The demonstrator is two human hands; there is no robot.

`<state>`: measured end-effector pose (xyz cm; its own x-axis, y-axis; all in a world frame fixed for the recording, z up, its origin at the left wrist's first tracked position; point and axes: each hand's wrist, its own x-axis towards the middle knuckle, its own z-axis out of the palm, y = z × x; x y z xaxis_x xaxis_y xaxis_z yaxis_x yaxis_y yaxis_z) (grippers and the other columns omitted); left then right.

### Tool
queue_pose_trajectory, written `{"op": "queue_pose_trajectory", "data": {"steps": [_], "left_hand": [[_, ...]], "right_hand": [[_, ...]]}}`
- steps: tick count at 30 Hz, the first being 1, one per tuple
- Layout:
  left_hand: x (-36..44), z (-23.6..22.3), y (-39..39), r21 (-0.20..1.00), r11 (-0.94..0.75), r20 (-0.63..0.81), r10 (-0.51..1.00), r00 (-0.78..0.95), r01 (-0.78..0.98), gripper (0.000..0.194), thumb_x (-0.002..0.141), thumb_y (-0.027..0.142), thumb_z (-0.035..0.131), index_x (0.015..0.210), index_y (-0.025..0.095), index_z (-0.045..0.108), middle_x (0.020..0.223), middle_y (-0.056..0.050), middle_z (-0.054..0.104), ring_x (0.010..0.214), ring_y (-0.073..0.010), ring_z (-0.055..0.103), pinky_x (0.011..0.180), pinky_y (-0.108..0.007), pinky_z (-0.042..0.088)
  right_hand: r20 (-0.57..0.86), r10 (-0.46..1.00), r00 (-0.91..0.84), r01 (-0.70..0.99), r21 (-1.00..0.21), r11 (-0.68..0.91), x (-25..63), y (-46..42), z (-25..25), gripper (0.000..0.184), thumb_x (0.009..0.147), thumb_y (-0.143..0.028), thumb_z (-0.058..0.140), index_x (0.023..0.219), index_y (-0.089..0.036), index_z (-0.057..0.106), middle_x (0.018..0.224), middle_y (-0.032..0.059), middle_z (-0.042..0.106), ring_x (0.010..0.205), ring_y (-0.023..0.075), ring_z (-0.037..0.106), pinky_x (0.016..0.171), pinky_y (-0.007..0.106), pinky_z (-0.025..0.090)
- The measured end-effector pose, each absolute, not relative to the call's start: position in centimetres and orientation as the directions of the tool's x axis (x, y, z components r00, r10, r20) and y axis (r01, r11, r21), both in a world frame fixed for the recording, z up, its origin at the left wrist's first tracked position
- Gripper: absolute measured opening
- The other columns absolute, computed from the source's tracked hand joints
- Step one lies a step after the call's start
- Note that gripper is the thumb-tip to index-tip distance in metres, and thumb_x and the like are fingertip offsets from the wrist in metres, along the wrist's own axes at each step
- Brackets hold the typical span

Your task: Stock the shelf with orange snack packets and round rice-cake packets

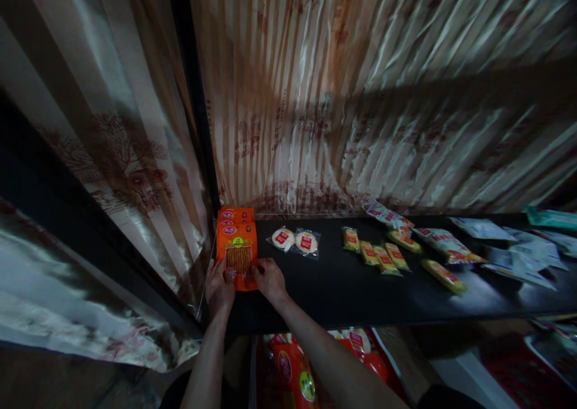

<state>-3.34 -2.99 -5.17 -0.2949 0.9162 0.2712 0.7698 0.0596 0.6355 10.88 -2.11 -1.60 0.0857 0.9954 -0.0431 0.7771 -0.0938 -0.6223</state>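
An orange snack packet (238, 247) with a clear window showing brown sticks lies at the left end of the black shelf (315, 295). My left hand (220, 286) grips its lower left edge, the fingers partly hidden. At its lower right edge, my right hand (270, 278) pinches the packet between thumb and fingers. Behind it, the tops of similar orange packets (243, 212) show, overlapped by the front one. Just to the right are two round white wrapped crackers (306, 242) in clear wrappers, side by side.
Several small yellow packets (369, 253) lie mid-shelf, with red-and-white snack bags (448, 245) and white packets (523, 256) farther right. A dark post (198, 96) and patterned curtains (293, 96) border the shelf. Below its front edge, a box holds more orange packets (293, 373).
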Motion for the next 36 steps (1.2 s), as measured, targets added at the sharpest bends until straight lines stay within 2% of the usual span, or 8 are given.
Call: {"op": "queue_pose_trajectory", "data": {"steps": [8, 14, 18, 21, 27, 36], "left_hand": [[-3.2, -5.7, -2.9, 0.604, 0.068, 0.284, 0.912, -0.294, 0.794, 0.042, 0.08, 0.013, 0.043, 0.119, 0.007, 0.058, 0.124, -0.014, 0.059, 0.126, -0.0232, 0.045, 0.108, -0.036, 0.034], [-3.1, -5.9, -3.0, 0.603, 0.058, 0.333, 0.888, -0.317, 0.795, 0.039, 0.078, 0.014, 0.046, 0.114, 0.016, 0.062, 0.13, -0.009, 0.055, 0.127, -0.023, 0.043, 0.108, -0.037, 0.034], [-2.9, -5.8, -3.1, 0.583, 0.028, 0.363, 0.885, -0.292, 0.812, 0.037, 0.079, 0.014, 0.045, 0.111, 0.015, 0.064, 0.137, -0.012, 0.048, 0.127, -0.0245, 0.043, 0.107, -0.038, 0.035], [-2.7, -5.7, -3.1, 0.573, -0.003, 0.38, 0.887, -0.262, 0.82, 0.035, 0.082, 0.018, 0.044, 0.11, 0.016, 0.065, 0.132, -0.011, 0.053, 0.127, -0.0243, 0.044, 0.106, -0.04, 0.036], [-2.3, -5.4, -3.3, 0.511, -0.016, 0.334, 0.925, -0.181, 0.859, 0.037, 0.083, 0.023, 0.047, 0.117, 0.015, 0.061, 0.134, -0.014, 0.051, 0.128, -0.0265, 0.041, 0.108, -0.045, 0.031], [-2.3, -5.0, -3.3, 0.523, -0.005, 0.322, 0.927, -0.192, 0.852, 0.037, 0.08, 0.017, 0.05, 0.115, 0.016, 0.061, 0.135, -0.012, 0.05, 0.128, -0.0243, 0.042, 0.107, -0.041, 0.034]], "right_hand": [[0.004, 0.997, 0.08, 0.797, -0.601, -0.062, 10.6, -2.2, -1.4, 0.018, 0.081, -0.019, 0.052, 0.093, -0.018, 0.067, 0.101, 0.0077, 0.064, 0.096, 0.0177, 0.06, 0.082, 0.023, 0.044], [0.015, 0.997, 0.077, 0.781, -0.623, -0.051, 10.5, -2.3, -1.2, 0.028, 0.08, -0.016, 0.05, 0.106, -0.017, 0.063, 0.102, 0.0094, 0.065, 0.095, 0.0194, 0.061, 0.083, 0.024, 0.045], [0.032, 0.993, 0.118, 0.77, -0.634, -0.071, 10.4, -2.3, -1.6, 0.037, 0.08, -0.017, 0.05, 0.117, -0.017, 0.057, 0.11, 0.0104, 0.064, 0.101, 0.0214, 0.06, 0.086, 0.027, 0.045], [0.038, 0.992, 0.117, 0.771, -0.633, -0.066, 10.4, -2.4, -1.7, 0.04, 0.08, -0.018, 0.049, 0.119, -0.015, 0.056, 0.112, 0.0118, 0.063, 0.105, 0.023, 0.058, 0.088, 0.029, 0.044], [0.03, 0.993, 0.111, 0.791, -0.608, -0.07, 10.3, -2.3, -1.6, 0.04, 0.082, -0.018, 0.047, 0.121, -0.013, 0.055, 0.114, 0.0127, 0.063, 0.109, 0.0226, 0.058, 0.091, 0.028, 0.043], [0.032, 0.995, 0.092, 0.773, -0.632, -0.051, 10.6, -2.2, -2.0, 0.043, 0.081, -0.019, 0.049, 0.124, -0.016, 0.051, 0.114, 0.0105, 0.063, 0.103, 0.0207, 0.06, 0.087, 0.028, 0.045]]}}
